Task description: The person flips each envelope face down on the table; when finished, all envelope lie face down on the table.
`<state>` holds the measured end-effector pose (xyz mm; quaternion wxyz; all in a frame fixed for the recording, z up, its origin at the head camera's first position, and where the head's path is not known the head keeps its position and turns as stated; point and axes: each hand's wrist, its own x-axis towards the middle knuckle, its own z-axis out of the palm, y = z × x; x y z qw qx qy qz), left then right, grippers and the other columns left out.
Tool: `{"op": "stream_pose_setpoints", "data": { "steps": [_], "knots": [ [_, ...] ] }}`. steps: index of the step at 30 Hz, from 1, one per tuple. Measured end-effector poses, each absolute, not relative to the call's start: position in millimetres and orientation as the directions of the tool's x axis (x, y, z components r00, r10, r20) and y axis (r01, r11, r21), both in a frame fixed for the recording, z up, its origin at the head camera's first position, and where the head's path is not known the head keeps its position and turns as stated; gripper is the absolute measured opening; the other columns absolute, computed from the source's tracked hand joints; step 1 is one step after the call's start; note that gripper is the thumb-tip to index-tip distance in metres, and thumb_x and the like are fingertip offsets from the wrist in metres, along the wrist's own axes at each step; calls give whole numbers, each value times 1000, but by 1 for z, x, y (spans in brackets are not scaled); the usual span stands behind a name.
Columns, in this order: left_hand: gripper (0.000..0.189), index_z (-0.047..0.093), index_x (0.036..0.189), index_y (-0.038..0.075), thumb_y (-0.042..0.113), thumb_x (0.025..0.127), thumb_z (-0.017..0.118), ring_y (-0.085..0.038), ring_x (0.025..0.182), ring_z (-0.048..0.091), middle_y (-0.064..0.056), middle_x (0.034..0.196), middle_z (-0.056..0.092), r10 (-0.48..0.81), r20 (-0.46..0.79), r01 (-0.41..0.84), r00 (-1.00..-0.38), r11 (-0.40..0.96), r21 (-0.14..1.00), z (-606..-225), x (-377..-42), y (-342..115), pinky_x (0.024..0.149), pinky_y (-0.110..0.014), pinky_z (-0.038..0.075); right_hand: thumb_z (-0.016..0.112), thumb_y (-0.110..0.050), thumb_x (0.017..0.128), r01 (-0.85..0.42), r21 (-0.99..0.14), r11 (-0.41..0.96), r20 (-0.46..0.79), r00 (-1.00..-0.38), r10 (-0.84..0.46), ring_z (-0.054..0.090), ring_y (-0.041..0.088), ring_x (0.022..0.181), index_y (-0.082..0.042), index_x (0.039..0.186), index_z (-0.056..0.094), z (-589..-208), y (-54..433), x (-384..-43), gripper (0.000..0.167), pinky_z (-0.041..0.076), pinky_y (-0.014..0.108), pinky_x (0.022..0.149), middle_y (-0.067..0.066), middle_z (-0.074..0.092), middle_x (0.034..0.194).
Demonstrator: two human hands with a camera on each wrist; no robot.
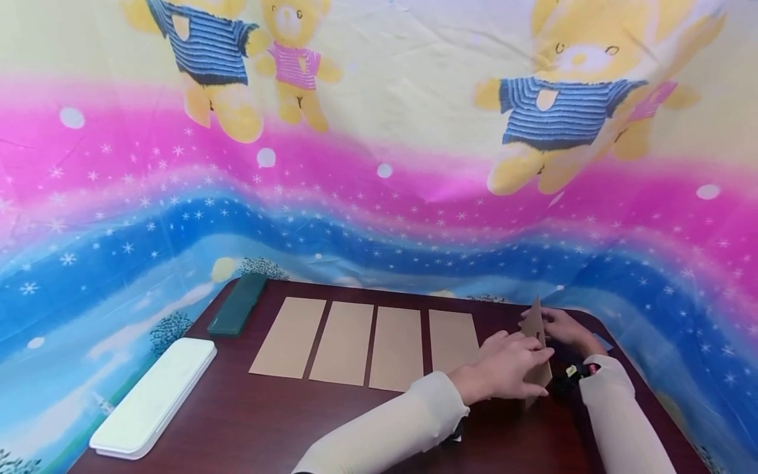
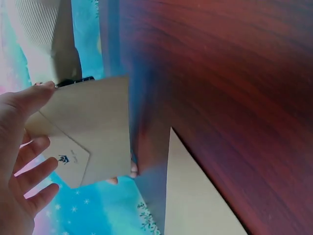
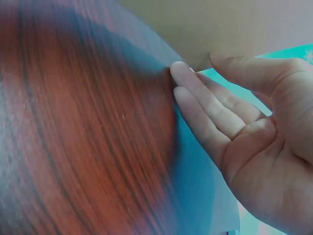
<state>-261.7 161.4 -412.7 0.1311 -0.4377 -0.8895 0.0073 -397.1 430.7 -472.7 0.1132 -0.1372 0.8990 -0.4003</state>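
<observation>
A brown kraft envelope (image 1: 535, 329) stands upright between the two hands at the right of the table. Its pointed flap (image 2: 73, 164), with a small dark print, faces the left palm in the left wrist view. The left hand (image 1: 509, 365) is at this face, fingers loosely spread by the flap and thumb at the envelope's edge. On the far side, the right hand (image 3: 259, 132) pinches the envelope's edge between thumb and fingertips. Several similar brown envelopes (image 1: 340, 342) lie flat in a row to the left, the rightmost partly behind the left hand.
A white lidded case (image 1: 155, 398) lies at the table's left edge, with a dark green case (image 1: 238, 306) behind it. Something blue (image 1: 603, 342) shows beside the right wrist. The dark wooden table (image 1: 237, 421) backs onto a curtain printed with bears.
</observation>
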Motion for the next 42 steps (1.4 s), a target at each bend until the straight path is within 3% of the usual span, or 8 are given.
{"op": "stream_pose_setpoints", "data": {
  "steps": [4, 8, 14, 26, 33, 42],
  "knots": [
    [68, 48, 151, 41, 75, 92, 54, 3, 129, 52, 23, 144, 56, 780, 252, 767, -573, 619, -169, -413, -264, 155, 87, -16, 41, 58, -20, 106, -130, -808, 574, -100, -931, -352, 72, 22, 112, 8, 146, 48, -474, 432, -397, 50, 60, 43, 92, 32, 61, 138],
    [66, 51, 149, 41, 75, 92, 54, 2, 131, 52, 23, 144, 57, 776, 270, 765, -570, 621, -169, -414, -266, 150, 87, -16, 40, 64, -32, 102, -115, -794, 597, -92, -948, -304, 72, 26, 115, 3, 148, 50, -472, 435, -395, 59, 58, 45, 95, 28, 62, 138],
    [61, 59, 142, 43, 75, 91, 57, 4, 129, 55, 23, 139, 63, 769, 288, 769, -571, 624, -140, -415, -268, 144, 86, -16, 40, 63, -39, 102, -132, -756, 641, -73, -956, -284, 67, 38, 123, -2, 148, 54, -465, 437, -392, 60, 53, 53, 102, 26, 63, 139],
    [39, 72, 119, 48, 72, 90, 61, 2, 114, 58, 28, 123, 68, 774, 237, 785, -587, 616, -68, -425, -268, 140, 82, -19, 40, 63, -53, 98, -99, -703, 705, -57, -979, -194, 64, 43, 125, -6, 147, 56, -456, 438, -390, 68, 44, 67, 106, 28, 57, 145],
    [31, 74, 110, 49, 69, 89, 64, 3, 95, 59, 28, 111, 72, 779, 232, 796, -582, 604, -35, -431, -268, 141, 73, -19, 39, 64, -41, 101, -126, -675, 727, -9, -984, -178, 68, 41, 118, -3, 140, 62, -447, 438, -390, 55, 47, 65, 103, 29, 61, 139],
    [27, 75, 106, 50, 69, 88, 67, 4, 94, 58, 30, 106, 71, 762, 207, 776, -614, 631, -19, -437, -269, 142, 82, -23, 43, 66, -35, 101, -125, -655, 745, -2, -986, -167, 71, 38, 112, 0, 137, 64, -438, 437, -392, 50, 52, 60, 100, 29, 66, 132]
  ]
}}
